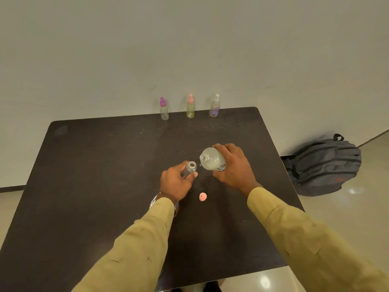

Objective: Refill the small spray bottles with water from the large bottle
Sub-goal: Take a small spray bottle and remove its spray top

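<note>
My left hand [175, 181] grips a small clear spray bottle [189, 168] with its top off and its mouth open upward. My right hand [233, 167] holds the large clear water bottle [211, 159], uncapped and tilted left, its mouth just right of the small bottle's mouth. A pink cap [203, 196] lies on the dark table [94, 186] below my hands. Three small spray bottles stand at the far edge: one with a magenta top [163, 109], one yellowish with a pink top [190, 107], one purple-tinted with a white top [215, 106].
A grey backpack [324, 167] lies on the floor to the right of the table. A pale wall rises behind the table's far edge. Tiled floor shows at the left and lower right.
</note>
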